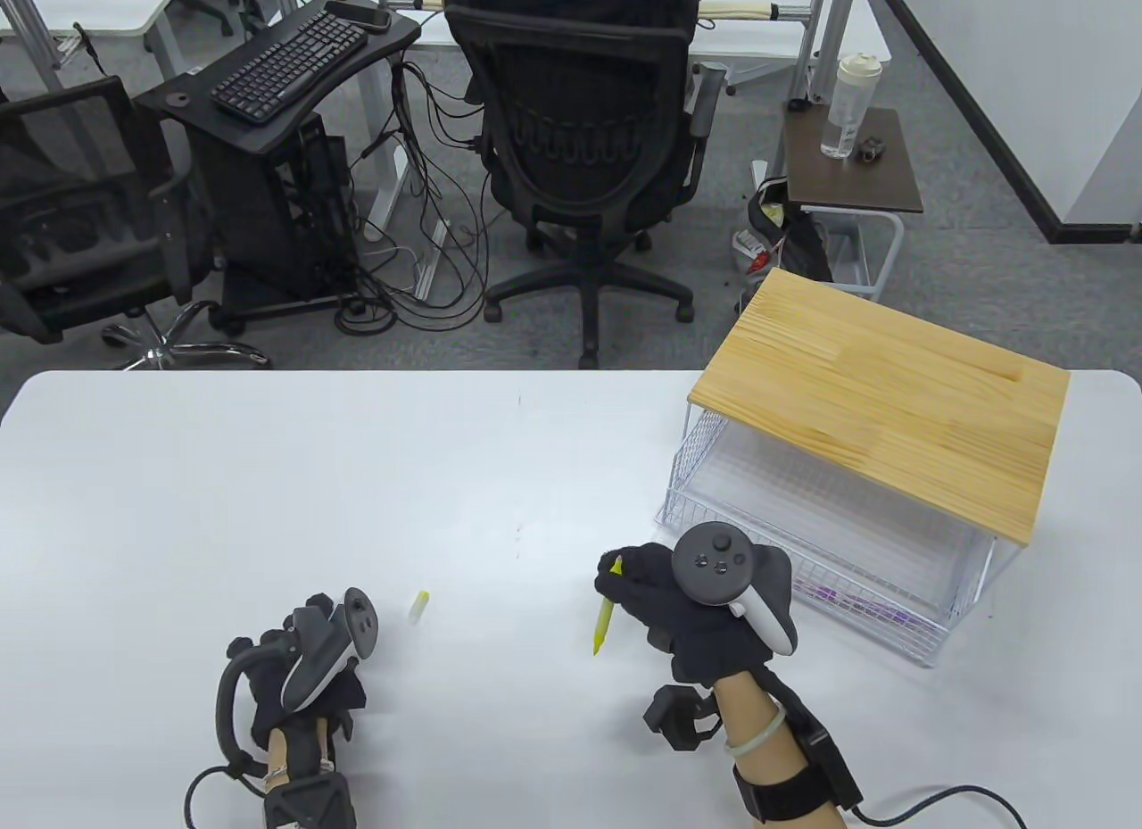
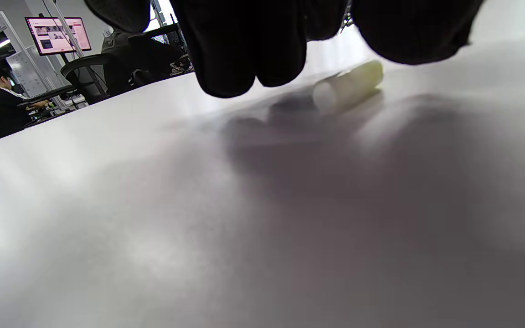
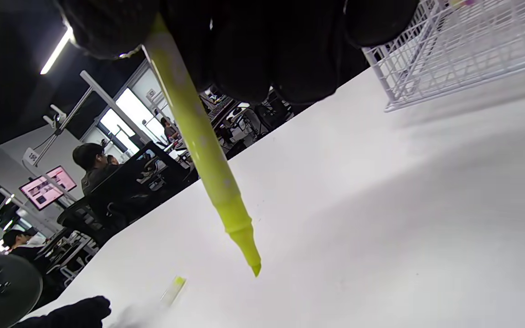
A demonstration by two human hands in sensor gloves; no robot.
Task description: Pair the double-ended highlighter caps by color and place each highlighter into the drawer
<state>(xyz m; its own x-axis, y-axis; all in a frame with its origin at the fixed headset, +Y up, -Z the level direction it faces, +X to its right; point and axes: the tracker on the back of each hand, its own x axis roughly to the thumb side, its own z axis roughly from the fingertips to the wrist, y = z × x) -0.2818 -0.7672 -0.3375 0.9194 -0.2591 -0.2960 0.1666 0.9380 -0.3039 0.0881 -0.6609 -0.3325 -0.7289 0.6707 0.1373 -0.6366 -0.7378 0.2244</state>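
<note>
- Gripping the yellow highlighter [image 1: 605,617], your right hand [image 1: 691,597] has its fingers curled round the upper barrel in the table view; the bare tip points down toward you, just off the table [image 1: 268,472]. Your left hand [image 1: 308,664] sits low on the table, holding nothing that shows; its fingers are mostly hidden under the tracker, so I can't tell if they're curled.
- Same view: the loose yellow cap [image 1: 418,606] lies between your two hands, just beside the left, well apart from the pen tip. The wire drawer [image 1: 892,633] stands pulled out just right of your right hand, something purple already in it.
- Left wrist view: fingertips [image 2: 235,68] hang just above the table, near the cap [image 2: 349,84] but not touching. Blurry, so the gap is hard to judge.
- Right wrist view: the highlighter [image 3: 198,146] slants down from your fingers [image 3: 244,54], tip exposed, cap [image 3: 173,289] far down the table near the left glove.
- Risks: the bare tip could mark the table if you dip the hand. The round cap could roll off if the left fingers nudge it. Pen is held high, so the tip end may wobble when capping.
</note>
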